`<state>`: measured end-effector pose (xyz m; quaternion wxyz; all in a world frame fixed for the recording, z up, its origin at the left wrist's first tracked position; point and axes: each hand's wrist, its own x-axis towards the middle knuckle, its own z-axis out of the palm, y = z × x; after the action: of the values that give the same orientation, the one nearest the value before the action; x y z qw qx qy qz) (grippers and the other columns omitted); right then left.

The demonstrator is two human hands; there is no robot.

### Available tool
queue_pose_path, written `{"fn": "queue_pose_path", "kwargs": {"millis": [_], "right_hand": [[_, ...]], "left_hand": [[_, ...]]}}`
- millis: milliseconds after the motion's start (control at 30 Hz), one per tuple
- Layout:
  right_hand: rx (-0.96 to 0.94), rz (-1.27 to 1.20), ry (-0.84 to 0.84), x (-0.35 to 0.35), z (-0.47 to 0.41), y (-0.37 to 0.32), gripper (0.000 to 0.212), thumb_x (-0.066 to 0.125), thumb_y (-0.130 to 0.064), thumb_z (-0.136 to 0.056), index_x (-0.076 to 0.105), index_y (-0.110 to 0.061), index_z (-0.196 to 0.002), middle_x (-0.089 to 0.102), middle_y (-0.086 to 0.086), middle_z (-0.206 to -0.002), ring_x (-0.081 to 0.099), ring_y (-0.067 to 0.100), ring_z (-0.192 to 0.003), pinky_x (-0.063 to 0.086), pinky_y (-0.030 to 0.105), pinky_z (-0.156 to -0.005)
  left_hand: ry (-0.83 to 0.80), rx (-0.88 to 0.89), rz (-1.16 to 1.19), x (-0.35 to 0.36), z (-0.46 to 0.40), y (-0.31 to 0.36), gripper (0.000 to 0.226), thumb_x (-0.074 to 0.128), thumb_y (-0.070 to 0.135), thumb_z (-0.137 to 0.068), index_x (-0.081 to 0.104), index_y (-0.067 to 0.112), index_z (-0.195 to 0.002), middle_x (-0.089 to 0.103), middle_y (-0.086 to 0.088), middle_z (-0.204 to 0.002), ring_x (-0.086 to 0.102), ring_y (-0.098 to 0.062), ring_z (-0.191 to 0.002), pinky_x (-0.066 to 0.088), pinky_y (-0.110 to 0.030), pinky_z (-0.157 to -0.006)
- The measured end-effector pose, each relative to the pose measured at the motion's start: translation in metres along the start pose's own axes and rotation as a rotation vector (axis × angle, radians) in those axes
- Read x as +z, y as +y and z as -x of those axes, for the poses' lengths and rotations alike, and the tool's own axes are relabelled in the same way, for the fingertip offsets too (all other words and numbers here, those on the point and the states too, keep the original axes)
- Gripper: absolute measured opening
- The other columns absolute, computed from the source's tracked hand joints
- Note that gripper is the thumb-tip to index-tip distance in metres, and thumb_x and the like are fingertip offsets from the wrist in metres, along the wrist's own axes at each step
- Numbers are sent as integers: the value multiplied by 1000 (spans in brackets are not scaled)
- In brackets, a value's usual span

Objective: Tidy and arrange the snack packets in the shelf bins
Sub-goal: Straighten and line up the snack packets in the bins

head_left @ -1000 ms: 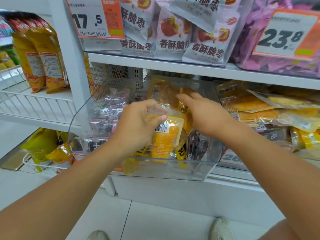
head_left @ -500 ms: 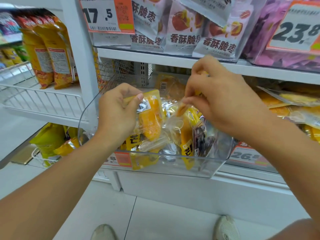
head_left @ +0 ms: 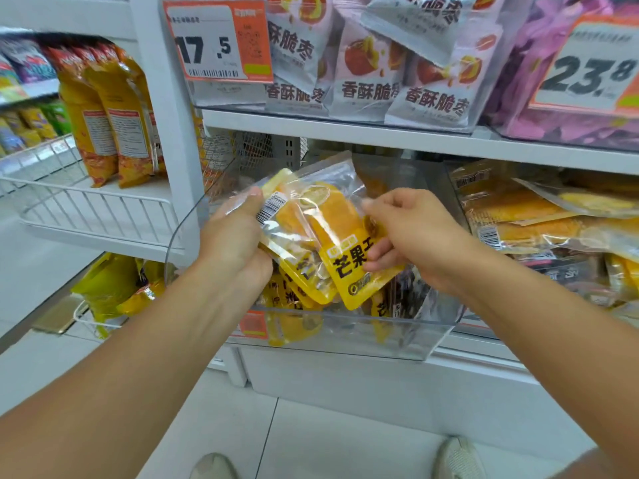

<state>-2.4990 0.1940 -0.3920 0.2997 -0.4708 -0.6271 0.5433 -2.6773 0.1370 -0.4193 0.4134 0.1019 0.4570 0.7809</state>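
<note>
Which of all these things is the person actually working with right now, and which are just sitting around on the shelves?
In the job:
left hand, gripping mango packets
right hand, pinching the front mango packet
clear bin below them, holding more packets

Just around:
jujube bags on the shelf above
price tags
orange bags in the wire basket
purple packets
</note>
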Motion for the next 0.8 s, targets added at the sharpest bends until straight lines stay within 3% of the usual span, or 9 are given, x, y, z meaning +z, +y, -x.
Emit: {"fn": "queue_pose_path", "kwargs": {"millis": [100, 200, 233, 400, 500, 567, 667, 733, 800], "right_hand": [[-17, 131, -143, 1, 4, -3, 71, 82, -60, -61, 66, -10, -109, 69, 14, -102, 65, 16, -58, 62, 35, -63], [-37, 142, -155, 1, 2, 2, 77, 89, -46, -44, 66, -12, -110, 63, 8, -113, 74, 25, -78, 60, 31, -62], [-43, 122, -157, 0, 0, 4, 74, 89, -42, -46, 65, -10, -108, 61, 6, -114, 74, 28, -82, 60, 30, -61], [6, 75, -272, -5, -7, 17, 47, 82, -36, -76, 52, -10, -100, 68, 11, -82, 64, 16, -56, 59, 29, -52], [-33, -32, -221, -6, -8, 21, 42, 80, -31, -79, 49, -12, -100, 67, 8, -77, 65, 17, -53, 57, 28, -48], [-77, -28, -234, -8, -6, 20, 41, 79, -23, -81, 50, -7, -105, 68, 12, -82, 67, 19, -55, 58, 29, -49], [-177, 196, -265, -15, -3, 12, 49, 81, -17, -81, 46, -11, -115, 70, 13, -95, 66, 21, -53, 50, 27, -40], [-269, 295, -190, -22, -3, 5, 69, 88, -18, -72, 43, -22, -125, 67, 10, -109, 66, 16, -53, 46, 25, -39], [-314, 238, -165, -26, -3, 1, 99, 93, -15, -63, 34, -29, -141, 58, 5, -123, 68, 12, -59, 54, 28, -49]], "left_hand": [[-40, 41, -42, 7, 8, -3, 25, 55, 19, -102, 64, 5, -121, 73, -20, -109, 72, -35, -95, 62, -46, -69], [-89, 187, -197, 15, 17, -5, 14, 58, 23, -101, 64, 12, -95, 73, -17, -96, 72, -34, -93, 60, -51, -81], [-125, 240, -253, 16, 20, -7, 16, 58, 24, -102, 64, 14, -91, 73, -18, -95, 72, -35, -93, 58, -54, -84], [-231, 338, -356, 18, 25, -15, 38, 47, 47, -102, 67, 17, -91, 73, -20, -102, 68, -40, -103, 51, -62, -95], [-299, 332, -402, 19, 29, -17, 49, 67, 65, -82, 67, 18, -97, 74, -15, -101, 71, -33, -97, 56, -53, -90], [-311, 419, -533, 17, 27, -18, 41, 87, 47, -71, 64, 26, -98, 74, -4, -96, 73, -20, -87, 60, -42, -75], [-368, 471, -561, 15, 26, -20, 31, 84, 12, -79, 63, 25, -96, 72, -3, -95, 70, -10, -80, 58, -31, -66], [-430, 564, -628, 19, 31, -22, 25, 79, 8, -84, 63, 23, -96, 72, 0, -94, 69, -8, -81, 57, -27, -69], [-448, 710, -724, 25, 40, -27, 21, 75, 9, -88, 62, 20, -99, 68, 12, -94, 64, 3, -87, 50, -16, -77]]}}
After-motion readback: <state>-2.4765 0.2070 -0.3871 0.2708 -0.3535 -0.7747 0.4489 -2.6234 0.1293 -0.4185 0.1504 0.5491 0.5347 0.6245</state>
